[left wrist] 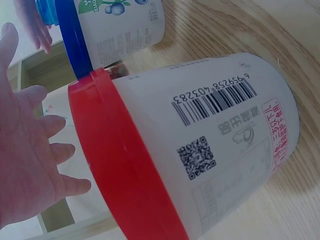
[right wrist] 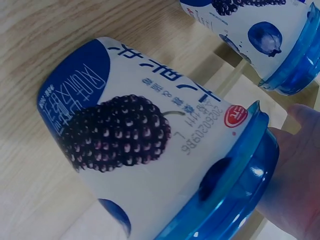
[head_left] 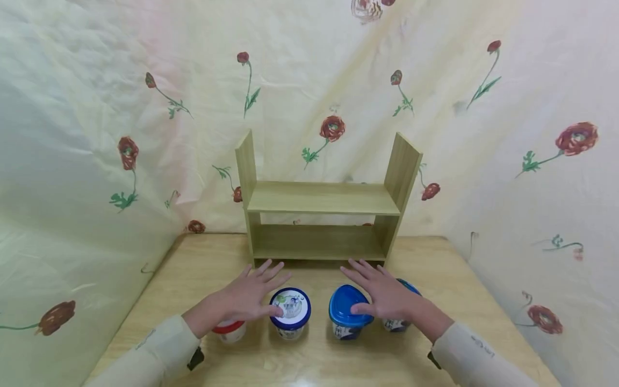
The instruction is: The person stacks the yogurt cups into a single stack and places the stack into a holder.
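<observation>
above the table [head_left: 203,258], left hand [head_left: 249,296] and right hand [head_left: 384,294] spread wide, holding nothing.
left to right, red tub [head_left: 232,334], white-topped tub [head_left: 290,309], blue tub [head_left: 347,306] and rightmost tub [head_left: 394,325] stand lidded, near side of the shelf [head_left: 324,198]; handling looks unstarted, everything left.

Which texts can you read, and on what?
"6 959258 403283": barcode, red-lidded tub
"大果粒": blackberry-print tub
"风味发酵乳", probably: same tub
"三元", probably: same tub
"20260209B6", probably: same tub
Too small or blurred: other tub print, sleeve marks.
</observation>
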Tool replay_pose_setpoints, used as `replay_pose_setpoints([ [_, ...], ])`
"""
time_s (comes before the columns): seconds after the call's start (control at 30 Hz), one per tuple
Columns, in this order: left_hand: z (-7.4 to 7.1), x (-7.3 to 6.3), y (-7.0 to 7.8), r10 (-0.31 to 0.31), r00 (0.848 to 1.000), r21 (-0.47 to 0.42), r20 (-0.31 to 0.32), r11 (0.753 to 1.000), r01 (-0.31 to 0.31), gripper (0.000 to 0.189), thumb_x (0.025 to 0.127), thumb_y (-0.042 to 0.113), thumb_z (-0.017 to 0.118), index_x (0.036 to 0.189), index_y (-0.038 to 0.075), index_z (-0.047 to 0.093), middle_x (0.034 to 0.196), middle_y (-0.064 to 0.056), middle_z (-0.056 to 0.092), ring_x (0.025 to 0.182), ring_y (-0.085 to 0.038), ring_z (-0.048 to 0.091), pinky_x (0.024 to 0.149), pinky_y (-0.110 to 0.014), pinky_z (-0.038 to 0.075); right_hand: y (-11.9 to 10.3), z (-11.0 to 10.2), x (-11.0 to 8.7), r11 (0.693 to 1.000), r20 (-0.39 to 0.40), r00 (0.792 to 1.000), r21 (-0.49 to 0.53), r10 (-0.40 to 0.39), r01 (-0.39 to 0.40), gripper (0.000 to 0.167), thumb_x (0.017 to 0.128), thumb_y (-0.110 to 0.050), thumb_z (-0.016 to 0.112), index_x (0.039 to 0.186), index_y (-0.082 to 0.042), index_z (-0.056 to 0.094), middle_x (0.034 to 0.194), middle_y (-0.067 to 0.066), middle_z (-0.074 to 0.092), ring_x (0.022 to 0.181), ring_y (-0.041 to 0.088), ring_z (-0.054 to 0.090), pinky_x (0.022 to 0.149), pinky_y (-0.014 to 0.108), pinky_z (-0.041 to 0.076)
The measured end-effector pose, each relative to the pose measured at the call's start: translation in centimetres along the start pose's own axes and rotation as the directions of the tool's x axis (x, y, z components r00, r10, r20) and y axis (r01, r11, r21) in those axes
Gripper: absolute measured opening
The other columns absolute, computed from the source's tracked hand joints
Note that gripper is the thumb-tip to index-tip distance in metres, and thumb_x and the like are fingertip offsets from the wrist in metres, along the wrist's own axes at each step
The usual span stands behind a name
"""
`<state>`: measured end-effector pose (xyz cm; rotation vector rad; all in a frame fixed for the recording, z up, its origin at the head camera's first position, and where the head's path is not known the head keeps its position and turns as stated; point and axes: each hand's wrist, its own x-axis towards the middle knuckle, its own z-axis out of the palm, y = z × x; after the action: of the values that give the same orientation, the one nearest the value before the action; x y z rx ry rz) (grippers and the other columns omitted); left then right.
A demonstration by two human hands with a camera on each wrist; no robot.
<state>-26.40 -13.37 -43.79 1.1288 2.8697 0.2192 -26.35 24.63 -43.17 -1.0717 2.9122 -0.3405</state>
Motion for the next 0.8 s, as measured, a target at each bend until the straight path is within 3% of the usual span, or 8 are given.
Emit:
replay_pose_setpoints([
  [0.8, 0.15, -0.21, 0.45, -0.008, 0.999, -0.008, 0.037, 1.0, 0.008, 0.084, 0.095, 0.068, 0.049, 0.162, 0.027, 0.019, 0.168, -0.006, 0.013, 0.152, -0.037, 0.01, 0.114, -0.072, 0.013, -0.8, -0.22, -0.71, 0.998, -0.009, 0.999, 0.045, 0.039, -0.038, 0.082, 0.095, -0.06, 0.056, 0.161, -0.02, 0.027, 0.165, 0.015, 0.024, 0.15, 0.045, 0.017, 0.113, 0.073, 0.014],
])
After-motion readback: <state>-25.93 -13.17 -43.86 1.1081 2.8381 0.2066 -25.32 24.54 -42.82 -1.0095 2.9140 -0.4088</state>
